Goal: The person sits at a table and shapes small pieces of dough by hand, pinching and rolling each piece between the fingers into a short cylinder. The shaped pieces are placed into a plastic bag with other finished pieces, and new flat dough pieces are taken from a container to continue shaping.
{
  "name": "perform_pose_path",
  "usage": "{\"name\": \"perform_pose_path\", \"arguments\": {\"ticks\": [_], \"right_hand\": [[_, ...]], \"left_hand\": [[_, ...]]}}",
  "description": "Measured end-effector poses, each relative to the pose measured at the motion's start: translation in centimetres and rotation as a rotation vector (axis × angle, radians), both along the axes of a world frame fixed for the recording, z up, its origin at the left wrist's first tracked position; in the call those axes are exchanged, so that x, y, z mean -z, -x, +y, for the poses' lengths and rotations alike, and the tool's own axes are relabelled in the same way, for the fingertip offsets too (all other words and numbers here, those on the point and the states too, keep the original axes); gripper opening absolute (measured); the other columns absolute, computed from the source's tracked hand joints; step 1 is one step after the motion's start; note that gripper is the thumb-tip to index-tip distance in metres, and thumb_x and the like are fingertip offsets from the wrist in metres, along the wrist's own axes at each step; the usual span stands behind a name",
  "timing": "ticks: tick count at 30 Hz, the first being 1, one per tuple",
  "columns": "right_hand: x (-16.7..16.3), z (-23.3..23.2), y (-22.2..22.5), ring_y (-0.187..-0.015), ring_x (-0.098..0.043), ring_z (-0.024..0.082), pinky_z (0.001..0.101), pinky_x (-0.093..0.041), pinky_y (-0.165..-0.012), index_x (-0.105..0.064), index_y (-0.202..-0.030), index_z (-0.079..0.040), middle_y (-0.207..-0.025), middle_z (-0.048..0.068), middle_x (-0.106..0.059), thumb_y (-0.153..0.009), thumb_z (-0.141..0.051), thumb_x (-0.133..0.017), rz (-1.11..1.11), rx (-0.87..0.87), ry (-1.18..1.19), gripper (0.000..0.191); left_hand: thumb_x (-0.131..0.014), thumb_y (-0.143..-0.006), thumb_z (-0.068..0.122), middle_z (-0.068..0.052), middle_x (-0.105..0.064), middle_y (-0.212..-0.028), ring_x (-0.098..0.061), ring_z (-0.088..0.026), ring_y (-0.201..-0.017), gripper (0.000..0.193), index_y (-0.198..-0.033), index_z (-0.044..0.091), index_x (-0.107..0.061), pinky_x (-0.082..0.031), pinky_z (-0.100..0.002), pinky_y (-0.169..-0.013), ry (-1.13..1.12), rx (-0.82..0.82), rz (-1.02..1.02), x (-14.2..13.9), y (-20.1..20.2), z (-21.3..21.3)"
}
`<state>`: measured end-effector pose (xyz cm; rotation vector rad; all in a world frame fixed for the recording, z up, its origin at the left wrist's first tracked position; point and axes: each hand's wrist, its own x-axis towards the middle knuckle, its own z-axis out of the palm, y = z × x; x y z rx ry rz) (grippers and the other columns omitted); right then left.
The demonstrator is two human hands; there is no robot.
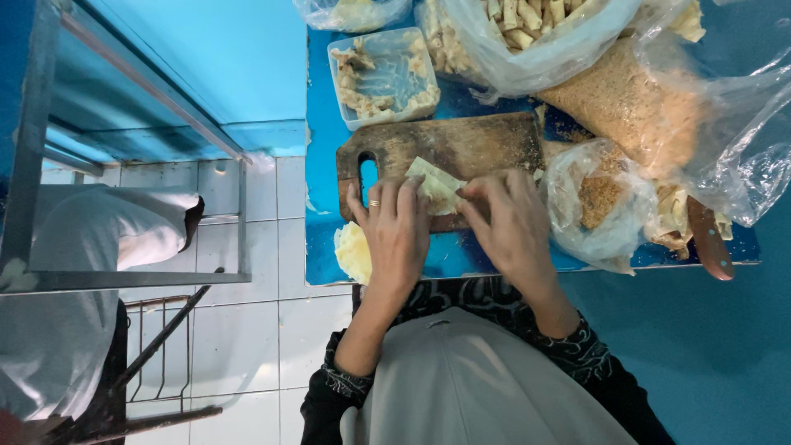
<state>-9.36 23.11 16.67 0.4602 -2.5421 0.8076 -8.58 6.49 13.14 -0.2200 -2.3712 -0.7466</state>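
Note:
A pale, thin wrapper (437,185) lies partly folded on a dark wooden cutting board (461,144) with a handle hole. Both hands pinch it. My left hand (395,231), with a ring on one finger, presses the wrapper's left side. My right hand (511,222) grips its right edge with the fingertips. A stack of the same pale wrappers (353,251) sits at the table's near edge, just left of my left wrist.
A clear plastic tub (383,74) with filling scraps stands behind the board. Bags of rolled pieces (527,29) and of breadcrumbs (626,103), a small crumb bag (597,202) and a wooden-handled knife (709,239) crowd the blue table (325,165). A person in white (82,247) sits by a metal rack (148,276) on the left.

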Motion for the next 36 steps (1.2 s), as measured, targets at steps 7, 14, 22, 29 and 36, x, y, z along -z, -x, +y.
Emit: {"name": "perform_pose_path", "arguments": {"ticks": [7, 14, 22, 29, 36], "right_hand": [[0.6, -0.3, 0.3, -0.085, -0.067, 0.028, 0.0412, -0.052, -0.073, -0.067, -0.098, -0.006, -0.095, 0.01, -0.065, -0.09, -0.011, -0.075, -0.059, -0.031, 0.059, 0.012], [1.2, -1.2, 0.0, -0.08, -0.072, 0.015, 0.0295, -0.056, -0.07, -0.069, -0.107, -0.002, -0.095, 0.007, -0.075, -0.095, -0.009, -0.075, -0.194, -0.09, 0.462, 0.015], [-0.1, 0.4, -0.1, -0.091, -0.063, 0.032, 0.0444, -0.051, -0.075, -0.075, -0.097, -0.01, -0.096, 0.012, -0.062, -0.084, -0.022, -0.083, 0.087, 0.064, -0.151, 0.019], [0.6, -0.2, 0.2, -0.088, -0.065, 0.029, 0.0434, -0.051, -0.072, -0.07, -0.096, -0.008, -0.094, 0.01, -0.063, -0.09, -0.017, -0.078, -0.047, -0.015, 0.021, 0.013], [1.2, -0.7, 0.1, -0.085, -0.075, 0.015, 0.0281, -0.058, -0.072, -0.068, -0.106, -0.003, -0.098, 0.008, -0.076, -0.095, -0.01, -0.074, -0.226, -0.1, 0.466, 0.015]], "left_hand": [[-0.074, -0.09, 0.011, -0.017, -0.047, -0.145, -0.042, -0.039, -0.138, 0.032, -0.119, 0.008, -0.062, -0.023, -0.067, -0.117, 0.012, -0.057, 0.008, -0.7, -0.4, -0.2], [-0.074, -0.092, 0.011, -0.015, -0.048, -0.145, -0.042, -0.037, -0.14, 0.02, -0.109, 0.009, -0.065, -0.021, -0.069, -0.117, 0.049, -0.055, 0.017, -0.7, -0.5, -0.3], [-0.074, -0.088, 0.011, -0.016, -0.051, -0.138, -0.043, -0.037, -0.136, 0.016, -0.102, 0.007, -0.067, -0.021, -0.07, -0.115, 0.025, -0.057, 0.012, -1.0, -0.5, -0.4], [-0.074, -0.084, 0.008, -0.01, -0.058, -0.128, -0.049, -0.033, -0.128, 0.013, -0.096, 0.008, -0.068, -0.022, -0.071, -0.114, 0.041, -0.008, 0.031, -0.9, -0.5, -0.1], [-0.07, -0.083, 0.005, -0.007, -0.061, -0.112, -0.054, -0.031, -0.117, 0.022, -0.105, 0.007, -0.07, -0.028, -0.066, -0.115, 0.034, 0.063, 0.048, -0.5, -0.6, -0.5]]}}
